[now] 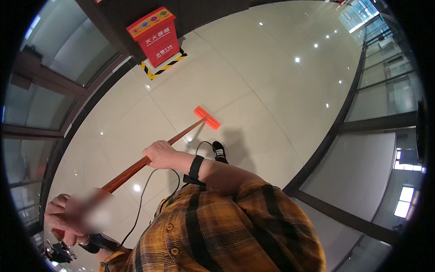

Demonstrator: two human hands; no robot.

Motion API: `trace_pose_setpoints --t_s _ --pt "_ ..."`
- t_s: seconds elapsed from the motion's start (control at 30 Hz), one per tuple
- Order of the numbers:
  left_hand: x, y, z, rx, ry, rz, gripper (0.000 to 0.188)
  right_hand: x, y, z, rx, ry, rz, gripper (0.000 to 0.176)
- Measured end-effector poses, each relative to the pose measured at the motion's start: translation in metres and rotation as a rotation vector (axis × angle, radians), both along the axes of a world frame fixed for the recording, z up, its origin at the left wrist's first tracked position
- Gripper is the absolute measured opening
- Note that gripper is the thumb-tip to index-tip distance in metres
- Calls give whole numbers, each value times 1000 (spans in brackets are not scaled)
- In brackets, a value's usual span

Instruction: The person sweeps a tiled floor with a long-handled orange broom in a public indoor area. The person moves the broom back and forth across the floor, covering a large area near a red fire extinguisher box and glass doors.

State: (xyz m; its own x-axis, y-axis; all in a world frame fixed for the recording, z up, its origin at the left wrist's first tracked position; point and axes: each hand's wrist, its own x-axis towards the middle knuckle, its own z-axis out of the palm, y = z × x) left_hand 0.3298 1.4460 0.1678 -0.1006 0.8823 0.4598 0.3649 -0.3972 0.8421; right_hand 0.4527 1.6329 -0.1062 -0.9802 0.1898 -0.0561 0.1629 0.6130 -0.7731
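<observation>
A long brown wooden handle (127, 174) runs from the lower left up to an orange-red bristled brush head (207, 118), which rests on the tiled floor before me. My right hand (161, 154) is closed around the middle of the handle, with a black band on its wrist. Near the handle's upper end, at the lower left of the view, my left hand (63, 219) grips it too; a blurred patch hides part of that hand and of the handle. A dark cable hangs in loops by my right forearm.
A red fire extinguisher box (158, 40) stands by the wall inside yellow and black floor tape (170, 64). Glass panels with dark frames line the left and right sides. My black shoe (219, 149) is on the glossy floor just below the brush head.
</observation>
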Motion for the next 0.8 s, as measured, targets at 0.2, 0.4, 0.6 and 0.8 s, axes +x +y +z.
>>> trace_pose_setpoints --t_s 0.2,0.4,0.6,0.8 --pt "23 40 -66 -40 -461 381 24 72 44 -15 10 -208 -202 17" --pt "69 132 -106 -304 -298 -379 9 194 88 -60 86 -227 -566 17" --pt "47 116 -59 -290 -202 -286 9 160 66 -41 84 -275 -466 18" --pt "-7 124 -9 -5 -272 -590 11 98 49 2 -36 65 -358 18"
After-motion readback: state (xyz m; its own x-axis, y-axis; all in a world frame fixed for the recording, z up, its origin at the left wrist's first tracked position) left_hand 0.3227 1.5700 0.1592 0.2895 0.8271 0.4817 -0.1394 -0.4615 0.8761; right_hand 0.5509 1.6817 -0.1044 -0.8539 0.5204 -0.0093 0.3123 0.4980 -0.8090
